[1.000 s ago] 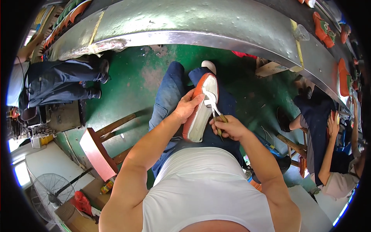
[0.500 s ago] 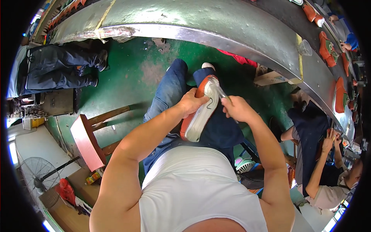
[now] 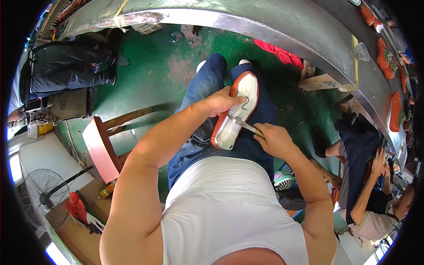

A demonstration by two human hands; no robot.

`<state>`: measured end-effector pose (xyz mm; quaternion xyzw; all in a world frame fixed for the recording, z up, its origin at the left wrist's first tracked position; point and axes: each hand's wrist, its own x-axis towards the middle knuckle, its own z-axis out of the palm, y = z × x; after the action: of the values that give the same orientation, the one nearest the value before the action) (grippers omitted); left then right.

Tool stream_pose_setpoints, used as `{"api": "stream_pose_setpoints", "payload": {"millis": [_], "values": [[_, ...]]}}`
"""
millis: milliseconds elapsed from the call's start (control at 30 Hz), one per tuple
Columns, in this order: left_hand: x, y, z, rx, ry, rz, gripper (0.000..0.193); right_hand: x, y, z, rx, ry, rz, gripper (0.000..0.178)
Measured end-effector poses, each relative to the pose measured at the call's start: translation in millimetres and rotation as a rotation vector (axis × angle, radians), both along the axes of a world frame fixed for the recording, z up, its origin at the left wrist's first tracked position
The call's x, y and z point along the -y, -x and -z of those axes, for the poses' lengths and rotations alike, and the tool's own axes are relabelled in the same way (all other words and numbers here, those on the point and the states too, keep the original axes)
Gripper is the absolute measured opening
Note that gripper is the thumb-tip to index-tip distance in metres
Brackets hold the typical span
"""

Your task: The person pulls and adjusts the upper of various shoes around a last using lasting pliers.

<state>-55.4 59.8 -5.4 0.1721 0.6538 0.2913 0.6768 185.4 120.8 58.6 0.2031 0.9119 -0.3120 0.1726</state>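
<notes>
A red-orange shoe (image 3: 216, 134) lies sole up across my thighs, toe end pointing away from me. Its pale sole (image 3: 249, 88) carries a dark curved mark. My left hand (image 3: 223, 102) grips the shoe's left side, thumb pressed on the sole and fingers hidden round the edge. In my closed right hand (image 3: 274, 139) is a slim hammer (image 3: 247, 125) with a metal head. That head lies over the middle of the sole, towards the heel; whether it touches cannot be made out.
A long metal bench (image 3: 207, 18) curves across the far side, with more red-orange shoes (image 3: 394, 111) at the right. Left are a wooden stool (image 3: 99, 148), a standing fan (image 3: 44, 196) and a person's legs (image 3: 68, 81). Another person's hands (image 3: 378, 162) work at the right.
The hammer has moved from the toe end of the sole back towards the heel, with my right hand drawn nearer my body. My left hand keeps its grip on the shoe.
</notes>
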Motion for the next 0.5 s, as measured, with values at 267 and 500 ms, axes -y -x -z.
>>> {"api": "stream_pose_setpoints", "payload": {"millis": [267,500], "values": [[21.3,-14.7,-6.7,-0.172,-0.193,0.127,0.081,28.9,-39.5,31.4,-0.178,0.044,0.253,0.027],[46.9,-37.2,-0.7,0.247,-0.342,-0.148,0.100,39.2,-46.9,16.2,-0.116,-0.100,0.178,0.028]]}}
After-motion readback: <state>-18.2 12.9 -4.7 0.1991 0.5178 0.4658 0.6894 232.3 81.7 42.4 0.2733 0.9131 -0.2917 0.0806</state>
